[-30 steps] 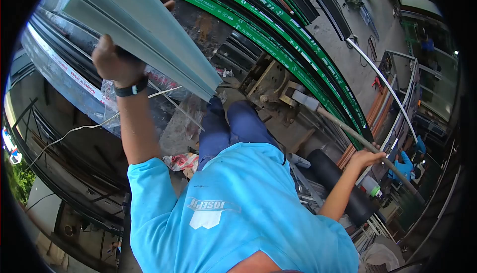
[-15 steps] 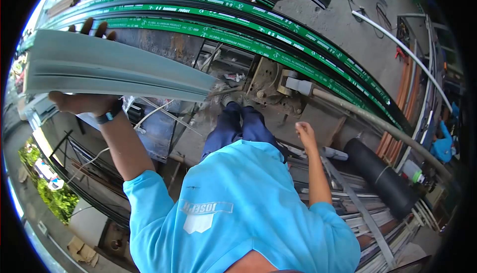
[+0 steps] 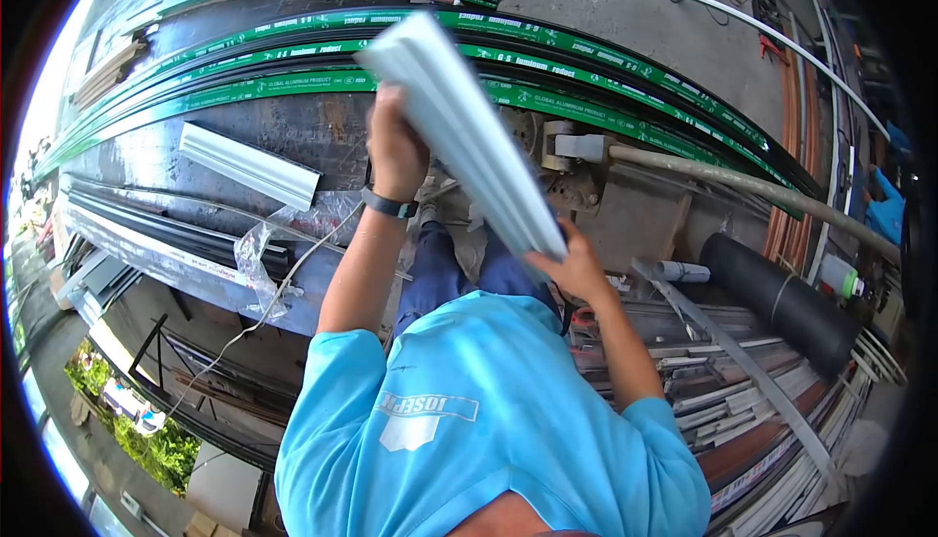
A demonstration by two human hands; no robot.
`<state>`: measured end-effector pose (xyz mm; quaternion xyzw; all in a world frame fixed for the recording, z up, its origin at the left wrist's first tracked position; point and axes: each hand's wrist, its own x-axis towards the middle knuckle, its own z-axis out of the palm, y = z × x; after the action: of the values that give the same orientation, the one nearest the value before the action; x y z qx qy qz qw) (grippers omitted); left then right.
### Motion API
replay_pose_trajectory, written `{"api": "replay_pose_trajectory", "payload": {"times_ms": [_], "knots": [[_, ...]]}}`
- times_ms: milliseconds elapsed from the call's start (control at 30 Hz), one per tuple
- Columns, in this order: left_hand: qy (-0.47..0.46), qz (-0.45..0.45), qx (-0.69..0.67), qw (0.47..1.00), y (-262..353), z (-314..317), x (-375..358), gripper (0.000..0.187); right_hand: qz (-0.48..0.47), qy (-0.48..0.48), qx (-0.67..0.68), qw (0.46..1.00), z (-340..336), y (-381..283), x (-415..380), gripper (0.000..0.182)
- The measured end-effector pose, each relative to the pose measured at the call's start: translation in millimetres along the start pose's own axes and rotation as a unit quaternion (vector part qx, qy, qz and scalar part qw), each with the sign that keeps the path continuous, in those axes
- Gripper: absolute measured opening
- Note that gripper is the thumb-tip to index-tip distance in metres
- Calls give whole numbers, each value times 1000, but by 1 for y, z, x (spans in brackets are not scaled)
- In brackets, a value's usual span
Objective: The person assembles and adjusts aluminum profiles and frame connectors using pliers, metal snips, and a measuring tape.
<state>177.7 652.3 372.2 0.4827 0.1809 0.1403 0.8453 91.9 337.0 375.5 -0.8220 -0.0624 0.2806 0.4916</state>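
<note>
A light grey aluminium profile (image 3: 469, 131) slants in front of my body, blurred slightly by motion. Near its upper end, my left hand (image 3: 399, 151), with a dark watch on the wrist, is closed around the edge. My right hand (image 3: 578, 268) grips the lower end, thumb on the near face. To the left, a second short pale profile piece (image 3: 249, 166) lies on the dark metal bench (image 3: 332, 131). Long dark profiles with green printed film (image 3: 293, 53) run across behind the piece I hold.
A thick pipe (image 3: 743, 180) crosses on the right above a black roll (image 3: 777, 302). Several lengths of scrap profile (image 3: 743, 381) are piled at lower right. Clear plastic wrap (image 3: 259, 263) and a pale cord (image 3: 293, 283) lie at the bench's near edge.
The profile has swung from far left to in front of me and now slants. My right hand, free before, has taken hold of its lower end. The short piece on the bench has come into view.
</note>
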Motion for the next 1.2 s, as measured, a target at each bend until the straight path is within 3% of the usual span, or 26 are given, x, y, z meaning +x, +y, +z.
{"api": "replay_pose_trajectory", "payload": {"times_ms": [33,100,200,300,333,367,500,533,633,800,833,900,967,1100,1200], "knots": [[4,-12,124,992,-15,-10,5,54,32,32,-5,999,-1,5,-11,58],[47,97,140,984,-40,-42,-2,54,64,70,-73,993,-7,22,-36,50],[-44,94,269,958,-20,-72,-30,32,137,15,-196,971,-17,20,-68,52],[-205,59,343,915,-36,-90,-57,41,183,-43,-236,954,2,21,-87,54],[-276,76,407,867,-47,-97,-64,47,199,-68,-247,946,9,24,-88,59],[-358,30,448,818,-58,-101,-72,59,228,-92,-240,939,17,18,-85,66],[-541,32,598,591,-106,-96,-94,74,269,-143,-189,933,44,24,-59,73],[-571,32,588,571,-111,-94,-93,74,279,-147,-167,934,51,27,-51,74],[-550,20,637,540,-125,-93,-93,74,310,-170,-74,933,67,41,-26,76],[-366,-11,520,772,-123,-111,-102,62,345,-145,31,927,101,58,-2,66],[-364,-30,503,783,-111,-118,-105,55,356,-145,46,922,107,61,2,63],[-423,-86,477,766,-83,-139,-115,46,343,-147,31,927,114,76,8,61],[-447,-74,448,771,-59,-163,-126,38,343,-153,20,927,121,75,19,63],[-526,-119,547,640,-54,-208,-150,20,383,-165,2,909,131,80,38,68],[-550,-121,524,638,-49,-223,-169,22,388,-161,8,907,142,72,56,72]]}}
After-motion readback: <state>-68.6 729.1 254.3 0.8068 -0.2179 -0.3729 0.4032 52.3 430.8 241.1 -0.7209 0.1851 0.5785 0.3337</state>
